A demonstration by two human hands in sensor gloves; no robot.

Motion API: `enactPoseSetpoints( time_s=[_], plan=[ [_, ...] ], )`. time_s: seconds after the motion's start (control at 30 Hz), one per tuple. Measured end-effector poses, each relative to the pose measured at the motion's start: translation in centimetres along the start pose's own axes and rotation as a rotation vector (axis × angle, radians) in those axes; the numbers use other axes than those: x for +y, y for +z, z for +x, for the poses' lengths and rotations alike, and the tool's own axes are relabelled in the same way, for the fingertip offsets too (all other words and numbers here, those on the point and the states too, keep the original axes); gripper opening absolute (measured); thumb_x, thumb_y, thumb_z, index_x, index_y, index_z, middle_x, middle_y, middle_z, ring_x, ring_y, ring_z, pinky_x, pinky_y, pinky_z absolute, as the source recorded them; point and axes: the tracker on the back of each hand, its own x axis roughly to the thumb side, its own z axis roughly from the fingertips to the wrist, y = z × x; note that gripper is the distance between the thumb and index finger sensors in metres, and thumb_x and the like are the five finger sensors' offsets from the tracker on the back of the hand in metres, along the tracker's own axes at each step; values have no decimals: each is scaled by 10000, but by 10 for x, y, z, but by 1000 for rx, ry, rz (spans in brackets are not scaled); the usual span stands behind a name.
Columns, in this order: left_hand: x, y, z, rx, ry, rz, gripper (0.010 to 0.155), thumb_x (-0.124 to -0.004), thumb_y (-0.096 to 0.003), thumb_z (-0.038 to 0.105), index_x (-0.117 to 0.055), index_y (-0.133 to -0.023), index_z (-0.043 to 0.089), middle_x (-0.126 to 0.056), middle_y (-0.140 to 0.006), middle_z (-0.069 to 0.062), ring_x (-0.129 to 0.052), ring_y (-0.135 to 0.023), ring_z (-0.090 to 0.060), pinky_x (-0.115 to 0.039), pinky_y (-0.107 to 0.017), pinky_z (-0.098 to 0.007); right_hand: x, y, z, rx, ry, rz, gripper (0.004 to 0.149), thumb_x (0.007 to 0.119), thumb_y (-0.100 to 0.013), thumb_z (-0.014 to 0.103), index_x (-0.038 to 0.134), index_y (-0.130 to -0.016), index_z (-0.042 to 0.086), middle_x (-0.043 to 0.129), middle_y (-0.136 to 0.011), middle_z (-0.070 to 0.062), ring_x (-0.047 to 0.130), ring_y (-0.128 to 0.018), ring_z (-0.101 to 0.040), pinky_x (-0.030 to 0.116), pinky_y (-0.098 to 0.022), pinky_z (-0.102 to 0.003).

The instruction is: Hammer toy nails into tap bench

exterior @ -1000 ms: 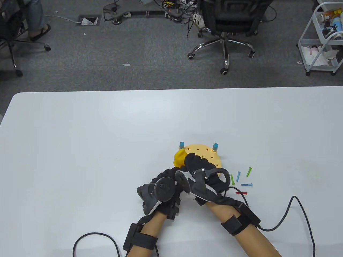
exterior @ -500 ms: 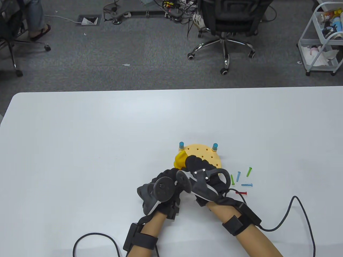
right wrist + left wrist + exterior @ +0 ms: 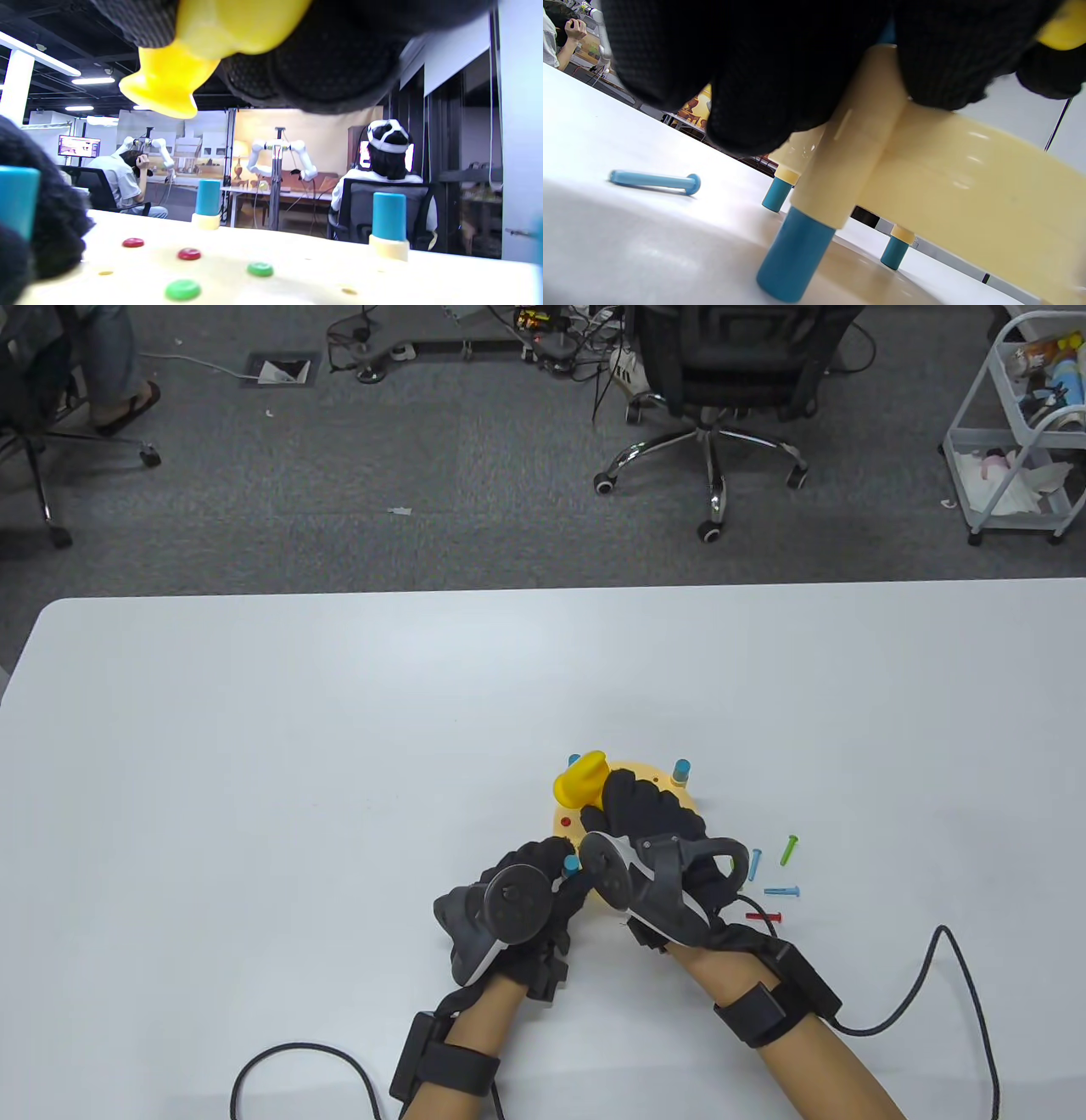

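Table view: right hand (image 3: 653, 848) grip around hammer (image 3: 579, 782), left hand (image 3: 530, 891) grip on bench (image 3: 657, 780) edge.

Grey carpet floor (image 3: 339, 500), black office chair (image 3: 721, 364) — white trolley (image 3: 1010, 432)

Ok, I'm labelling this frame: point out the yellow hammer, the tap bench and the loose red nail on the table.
yellow hammer (image 3: 579, 783), table view, on its head.
tap bench (image 3: 567, 819), table view, on its bare left top surface.
loose red nail (image 3: 762, 916), table view, on its shaft.
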Motion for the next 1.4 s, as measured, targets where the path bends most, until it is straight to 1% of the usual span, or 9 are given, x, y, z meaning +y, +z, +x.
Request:
enactPoseSetpoints(
  time_s=[0.17, 0.3, 0.4, 0.53, 0.67, 0.77, 0.97, 1.17, 1.4],
  plan=[
    [0, 0, -1, -1, 7, -3, 535, -877, -311, 473, -813, -773, 213, -969, -672, -88, -1013, -477, -221, -828, -431, -467, 29, 6, 9, -71, 119, 214, 645, 573, -442, 538, 719, -909, 117, 909, -624, -37, 955, -342, -178, 838, -230, -259],
    [0, -1, -2, -2, 22, -12, 539, -879, -314, 474, -808, -782, 218, -964, -678, -87, -1008, -485, -221, -822, -439, -469, 13, 6, -5, -28, -33, 24, 644, 601, -435, 528, 733, -908, 111, 913, -620, -62, 951, -339, -206, 831, -229, -281],
    [0, -1, -2, -7, 26, -26, 544, -871, -314, 472, -799, -789, 218, -955, -682, -92, -1002, -486, -223, -817, -435, -468, -8, 6, -20, -21, -73, -15, 647, 587, -440, 530, 716, -913, 107, 906, -636, -53, 956, -353, -195, 837, -242, -277],
    [21, -10, -7, -52, 72, -317, 652, -872, -350, 414, -697, -918, 146, -859, -816, -168, -935, -605, -284, -754, -495, -514, -20, 10, -64, 32, -166, -48, 649, 591, -437, 530, 724, -908, 105, 912, -631, -60, 960, -348, -198, 840, -238, -281],
    [42, -11, -26, 97, -43, -180, 504, -850, -385, 323, -782, -861, 172, -928, -746, -148, -978, -532, -261, -792, -446, -490, -11, 22, -125, 108, -229, -36, 650, 592, -438, 530, 726, -908, 100, 912, -632, -65, 961, -346, -200, 840, -237, -283],
    [32, -16, -37, 215, -201, -219, 520, -839, -389, 344, -767, -872, 166, -910, -760, -159, -962, -545, -272, -779, -452, -492, -1, 30, -160, 164, -238, -11, 649, 592, -438, 530, 726, -908, 102, 913, -633, -65, 962, -347, -199, 841, -238, -283],
    [-6, -37, -32, 224, -408, -300, 579, -844, -363, 407, -759, -886, 173, -904, -787, -168, -952, -579, -276, -773, -466, -494, 25, 46, -222, 276, -243, 16, 649, 592, -439, 530, 726, -908, 102, 913, -634, -64, 963, -347, -198, 841, -239, -282],
    [-22, -56, -20, 210, -615, -340, 521, -899, -337, 379, -827, -826, 216, -979, -688, -112, -995, -475, -224, -822, -434, -446, 37, 49, -245, 338, -226, 49, 650, 592, -438, 531, 726, -907, 102, 914, -632, -65, 962, -346, -198, 840, -238, -281],
    [-22, -55, -26, 214, -521, -357, 502, -906, -355, 325, -815, -820, 161, -989, -609, -84, -998, -375, -142, -855, -399, -406, 41, 52, -244, 334, -208, 54, 651, 592, -436, 532, 728, -905, 101, 915, -630, -64, 963, -344, -196, 842, -238, -280]
  ],
)
